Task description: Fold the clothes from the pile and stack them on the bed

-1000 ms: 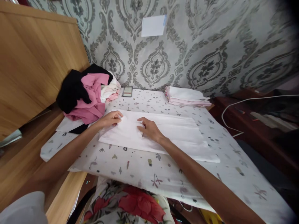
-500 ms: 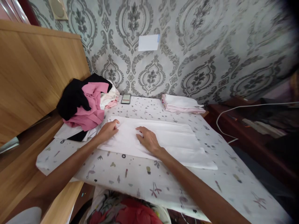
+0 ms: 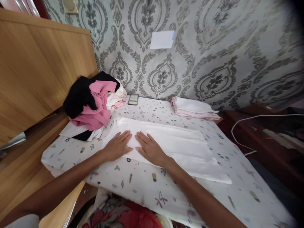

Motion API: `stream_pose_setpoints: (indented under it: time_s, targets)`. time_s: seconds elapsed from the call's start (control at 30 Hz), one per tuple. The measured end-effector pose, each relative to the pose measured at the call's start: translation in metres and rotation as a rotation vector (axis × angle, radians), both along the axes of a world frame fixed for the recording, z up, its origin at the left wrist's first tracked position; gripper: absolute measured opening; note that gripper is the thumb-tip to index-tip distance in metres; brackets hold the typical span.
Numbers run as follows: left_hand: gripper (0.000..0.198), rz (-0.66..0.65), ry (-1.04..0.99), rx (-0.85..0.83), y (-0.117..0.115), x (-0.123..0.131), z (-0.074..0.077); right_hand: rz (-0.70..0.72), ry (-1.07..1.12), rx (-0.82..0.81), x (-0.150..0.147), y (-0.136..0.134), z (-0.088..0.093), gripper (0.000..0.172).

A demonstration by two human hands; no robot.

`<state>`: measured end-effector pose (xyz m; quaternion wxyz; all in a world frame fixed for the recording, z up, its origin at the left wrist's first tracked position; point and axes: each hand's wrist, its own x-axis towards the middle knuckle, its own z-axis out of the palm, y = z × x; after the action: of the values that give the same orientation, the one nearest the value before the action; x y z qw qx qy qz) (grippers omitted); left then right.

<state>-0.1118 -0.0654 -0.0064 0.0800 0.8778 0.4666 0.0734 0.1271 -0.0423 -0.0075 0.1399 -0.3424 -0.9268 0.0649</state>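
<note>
A folded white garment [image 3: 187, 145] lies flat as a long strip across the patterned white cloth [image 3: 142, 190] that covers the table. My left hand [image 3: 118, 146] rests palm down on its left end, fingers stretched out. Beside it, with a small gap between the fingertips, my right hand [image 3: 152, 148] lies flat on the same fabric, fingers extended. Neither hand grips anything. The exact kind of garment cannot be made out.
At the back left is a heap of black and pink clothes [image 3: 101, 107] against a wooden panel [image 3: 47, 60]. A small card-like item [image 3: 133, 99] lies near the wall. Folded clothes [image 3: 193, 107] sit at the back right. A white cable [image 3: 234, 126] runs along the right.
Both hands have flattened onto the white garment with fingers straightened. My left hand has moved right and nearer to me, closer to my right hand. The view has shifted slightly.
</note>
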Motion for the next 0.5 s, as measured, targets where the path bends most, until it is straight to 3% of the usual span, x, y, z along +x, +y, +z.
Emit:
stream_pose_setpoints:
  time_s: [0.17,0.27,0.4,0.5]
  targets:
    - [0.074,0.06,0.035,-0.027,0.0,-0.01,0.002,-0.036,-0.047,-0.04,-0.001,-0.002,0.004,0.06]
    - [0.07,0.196,0.01,-0.044,0.005,-0.028,0.008,-0.078,-0.03,-0.071,0.0,-0.003,0.005,0.057]
    - [0.061,0.4,-0.247,0.001,0.012,-0.061,0.029,-0.145,0.132,-0.133,0.008,-0.002,0.007,0.051]
    - [0.05,0.448,-0.421,-0.014,0.008,-0.071,0.046,-0.164,0.227,-0.14,0.016,-0.005,0.015,0.049]
